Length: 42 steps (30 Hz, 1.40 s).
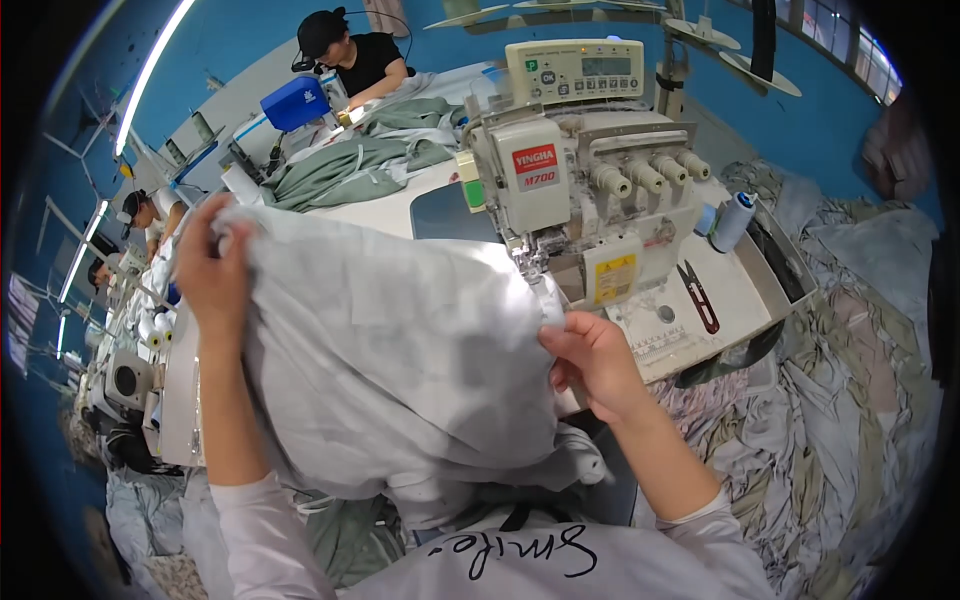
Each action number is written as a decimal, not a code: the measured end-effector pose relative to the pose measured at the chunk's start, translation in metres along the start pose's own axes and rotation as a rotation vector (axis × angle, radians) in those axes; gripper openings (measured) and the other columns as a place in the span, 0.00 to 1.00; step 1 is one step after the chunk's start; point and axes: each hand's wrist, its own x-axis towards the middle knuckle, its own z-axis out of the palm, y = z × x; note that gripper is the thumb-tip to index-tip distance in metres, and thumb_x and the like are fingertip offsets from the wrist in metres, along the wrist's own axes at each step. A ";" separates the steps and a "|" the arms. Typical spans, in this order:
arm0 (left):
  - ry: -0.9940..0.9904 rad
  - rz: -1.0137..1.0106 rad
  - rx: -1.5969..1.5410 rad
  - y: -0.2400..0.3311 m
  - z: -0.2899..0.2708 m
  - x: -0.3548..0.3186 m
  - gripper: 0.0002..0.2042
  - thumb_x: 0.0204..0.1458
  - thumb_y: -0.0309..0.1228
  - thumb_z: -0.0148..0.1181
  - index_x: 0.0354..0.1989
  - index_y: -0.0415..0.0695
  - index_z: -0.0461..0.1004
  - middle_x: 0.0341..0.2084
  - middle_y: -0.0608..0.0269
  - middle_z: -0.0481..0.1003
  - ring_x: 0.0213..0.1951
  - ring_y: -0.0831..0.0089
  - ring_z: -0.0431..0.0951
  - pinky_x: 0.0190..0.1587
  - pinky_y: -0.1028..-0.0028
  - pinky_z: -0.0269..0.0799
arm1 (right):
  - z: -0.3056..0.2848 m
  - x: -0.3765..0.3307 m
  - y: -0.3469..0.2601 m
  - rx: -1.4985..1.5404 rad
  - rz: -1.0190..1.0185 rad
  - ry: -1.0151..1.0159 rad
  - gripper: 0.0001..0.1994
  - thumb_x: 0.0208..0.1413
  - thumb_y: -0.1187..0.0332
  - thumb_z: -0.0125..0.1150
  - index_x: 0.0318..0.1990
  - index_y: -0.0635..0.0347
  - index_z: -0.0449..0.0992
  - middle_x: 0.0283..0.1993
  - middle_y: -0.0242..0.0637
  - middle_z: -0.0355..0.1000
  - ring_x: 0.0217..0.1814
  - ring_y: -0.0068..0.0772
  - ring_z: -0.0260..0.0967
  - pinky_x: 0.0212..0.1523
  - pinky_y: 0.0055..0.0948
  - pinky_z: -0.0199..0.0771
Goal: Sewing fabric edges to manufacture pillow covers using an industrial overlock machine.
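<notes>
A large piece of pale grey-white fabric (390, 340) hangs between my hands and drapes over the table's front edge toward my lap. My left hand (215, 265) is raised at the far left, fingers closed on the fabric's upper corner. At the other end, my right hand (592, 362) pinches the fabric's edge between thumb and fingers, just below the needle area of an overlock sewing machine (545, 180). The fabric's right edge runs up to the lit presser foot (532, 258); whether it lies under the foot I cannot tell.
Red-handled thread snips (700, 300) and a blue thread cone (735, 222) are at the machine's right. Green-grey garments (340, 170) lie on the table beyond. Fabric heaps (830, 430) fill the right side. A co-worker (355, 60) sits at another machine at the back.
</notes>
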 end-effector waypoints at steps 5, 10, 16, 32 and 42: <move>-0.726 0.027 0.166 -0.016 0.025 -0.162 0.36 0.34 0.45 0.67 0.51 0.39 0.62 0.55 0.43 0.58 0.57 0.45 0.56 0.58 0.55 0.51 | -0.009 0.005 -0.002 -0.133 -0.072 -0.027 0.06 0.50 0.71 0.60 0.28 0.63 0.70 0.21 0.27 0.66 0.15 0.16 0.64 0.15 0.16 0.64; -0.538 -0.498 0.114 0.002 0.009 -0.196 0.14 0.46 0.29 0.58 0.41 0.38 0.66 0.39 0.49 0.70 0.43 0.56 0.70 0.44 0.66 0.64 | -0.014 0.004 -0.006 -0.181 -0.038 0.001 0.07 0.49 0.71 0.61 0.26 0.62 0.69 0.20 0.27 0.65 0.15 0.17 0.64 0.15 0.16 0.64; 0.075 -0.341 -0.127 -0.012 0.018 -0.115 0.05 0.54 0.26 0.49 0.34 0.38 0.65 0.25 0.60 0.67 0.31 0.72 0.66 0.38 0.76 0.62 | -0.011 0.006 -0.004 -0.216 -0.071 -0.014 0.08 0.49 0.70 0.62 0.26 0.62 0.69 0.20 0.28 0.66 0.16 0.17 0.64 0.16 0.17 0.64; 0.098 -0.315 -0.399 -0.049 0.060 0.008 0.17 0.55 0.40 0.51 0.42 0.37 0.70 0.36 0.63 0.73 0.39 0.77 0.71 0.45 0.80 0.62 | -0.012 0.006 -0.009 -0.181 -0.070 -0.052 0.09 0.49 0.69 0.62 0.25 0.63 0.69 0.19 0.29 0.67 0.16 0.18 0.66 0.18 0.16 0.66; 0.147 -0.326 -0.214 -0.063 0.057 0.079 0.26 0.50 0.53 0.52 0.43 0.41 0.73 0.38 0.57 0.74 0.42 0.70 0.73 0.47 0.75 0.63 | -0.011 0.006 -0.010 -0.181 -0.055 -0.043 0.08 0.50 0.71 0.61 0.26 0.63 0.70 0.19 0.29 0.67 0.16 0.17 0.66 0.18 0.16 0.66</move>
